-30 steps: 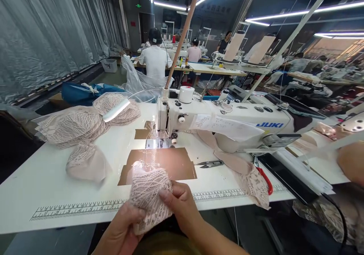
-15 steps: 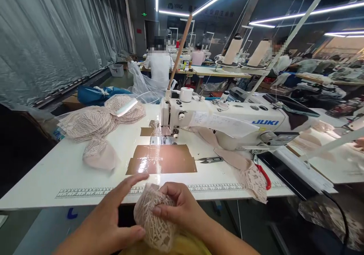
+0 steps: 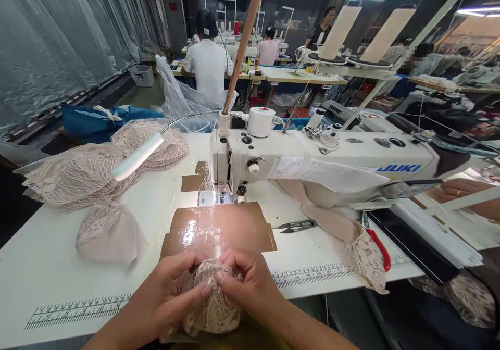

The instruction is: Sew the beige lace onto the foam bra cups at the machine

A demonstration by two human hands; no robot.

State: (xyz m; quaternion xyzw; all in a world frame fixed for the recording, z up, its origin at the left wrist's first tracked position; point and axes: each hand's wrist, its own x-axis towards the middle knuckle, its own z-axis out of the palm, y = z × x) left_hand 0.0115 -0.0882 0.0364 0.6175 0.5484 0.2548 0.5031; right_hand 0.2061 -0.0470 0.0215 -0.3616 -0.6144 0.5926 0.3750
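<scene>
A beige lace bra cup (image 3: 214, 308) is pinched between my two hands at the table's front edge. My left hand (image 3: 172, 285) grips its upper left side with thumb and fingers. My right hand (image 3: 250, 277) holds the upper right side, thumb pressed on the lace. Just beyond them lies a shiny brown taped sheet (image 3: 222, 227) before the needle of a white sewing machine (image 3: 253, 157). Another beige lace piece (image 3: 109, 230) rests on the left of the table.
Stacked lace pieces (image 3: 78, 175) lie at the left under a lamp (image 3: 138, 157). Thread snips (image 3: 297, 226), a beige fabric strip (image 3: 332, 221) and red-handled scissors (image 3: 378, 248) are on the right. A printed ruler (image 3: 312, 276) runs along the front edge. People sit at machines farther back.
My left hand has closed from open onto the lace cup, beside my right hand. The camera view has tilted down and come closer to the table.
</scene>
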